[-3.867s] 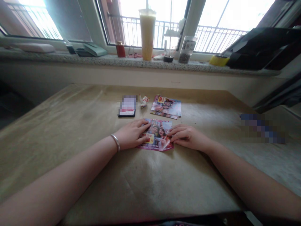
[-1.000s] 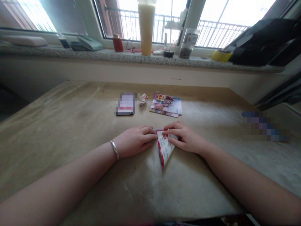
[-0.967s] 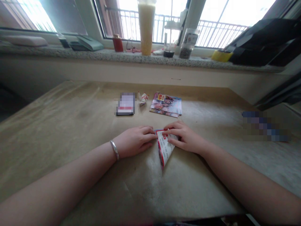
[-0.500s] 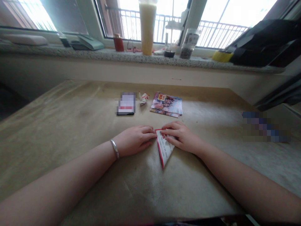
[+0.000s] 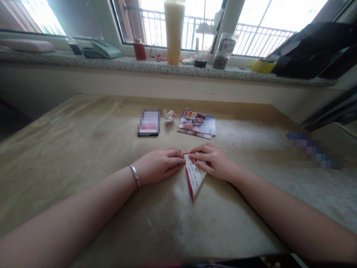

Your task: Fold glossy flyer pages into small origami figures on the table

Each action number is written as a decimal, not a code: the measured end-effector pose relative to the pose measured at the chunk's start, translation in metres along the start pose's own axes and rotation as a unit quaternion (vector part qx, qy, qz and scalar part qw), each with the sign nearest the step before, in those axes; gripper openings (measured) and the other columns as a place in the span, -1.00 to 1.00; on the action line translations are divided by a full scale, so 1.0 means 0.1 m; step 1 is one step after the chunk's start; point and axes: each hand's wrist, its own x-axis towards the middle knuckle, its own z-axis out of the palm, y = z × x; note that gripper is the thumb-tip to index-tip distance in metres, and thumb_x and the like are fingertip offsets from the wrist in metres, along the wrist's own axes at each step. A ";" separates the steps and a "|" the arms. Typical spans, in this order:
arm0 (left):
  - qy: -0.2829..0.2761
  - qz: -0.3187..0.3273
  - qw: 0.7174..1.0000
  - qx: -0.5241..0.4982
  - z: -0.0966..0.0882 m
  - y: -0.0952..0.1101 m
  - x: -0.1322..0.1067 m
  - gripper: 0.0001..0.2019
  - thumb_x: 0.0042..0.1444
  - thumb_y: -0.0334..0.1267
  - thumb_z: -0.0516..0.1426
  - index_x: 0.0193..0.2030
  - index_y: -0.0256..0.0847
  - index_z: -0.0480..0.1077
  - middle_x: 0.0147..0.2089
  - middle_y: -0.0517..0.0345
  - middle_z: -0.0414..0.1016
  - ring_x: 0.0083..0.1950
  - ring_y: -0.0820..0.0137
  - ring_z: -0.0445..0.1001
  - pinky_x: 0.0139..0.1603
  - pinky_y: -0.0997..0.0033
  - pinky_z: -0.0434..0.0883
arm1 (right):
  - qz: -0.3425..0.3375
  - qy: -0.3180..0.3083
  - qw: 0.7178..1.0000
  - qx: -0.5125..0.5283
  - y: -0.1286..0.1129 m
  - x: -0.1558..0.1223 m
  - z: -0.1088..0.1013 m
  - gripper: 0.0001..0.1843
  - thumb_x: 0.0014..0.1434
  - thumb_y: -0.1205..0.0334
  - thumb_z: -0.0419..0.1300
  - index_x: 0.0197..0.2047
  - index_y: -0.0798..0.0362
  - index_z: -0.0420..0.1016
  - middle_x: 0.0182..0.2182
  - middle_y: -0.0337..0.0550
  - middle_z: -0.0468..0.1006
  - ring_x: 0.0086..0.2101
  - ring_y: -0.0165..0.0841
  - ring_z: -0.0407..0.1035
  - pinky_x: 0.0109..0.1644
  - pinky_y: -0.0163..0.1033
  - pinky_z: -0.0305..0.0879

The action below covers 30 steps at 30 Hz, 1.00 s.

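Observation:
A flyer folded into a narrow triangle (image 5: 194, 178) lies on the brown table (image 5: 83, 149), its white printed back up and its point toward me. My left hand (image 5: 158, 165), with a silver bracelet at the wrist, rests loosely curled on the table, fingertips touching the triangle's upper left corner. My right hand (image 5: 214, 162) lies flat on the triangle's upper right part, fingers stretched along its top edge and pressing it down.
Beyond my hands lie a phone (image 5: 150, 123), a crumpled wrapper (image 5: 169, 116) and a small stack of colourful flyers (image 5: 197, 123). The stone windowsill (image 5: 111, 65) carries a tall cup of yellow drink (image 5: 174, 31), a red jar, a glass jar, a black bag at the right.
Since 3.9 s ago the flat colourful flyer has been folded into a triangle with its white side up. In the last second my right fingers slid slightly left along the top edge.

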 end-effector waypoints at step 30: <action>-0.009 -0.051 0.996 0.074 0.00 0.24 0.08 -0.72 0.21 -0.35 0.00 0.02 -0.20 0.41 -0.01 -0.03 0.45 -0.01 0.26 0.45 0.01 0.19 0.46 | 0.006 -0.001 1.000 -0.016 0.02 -0.02 0.01 -0.64 0.17 0.11 0.20 0.03 -0.04 0.51 -0.04 -0.07 0.51 -0.03 -0.21 0.33 0.10 -0.04 0.25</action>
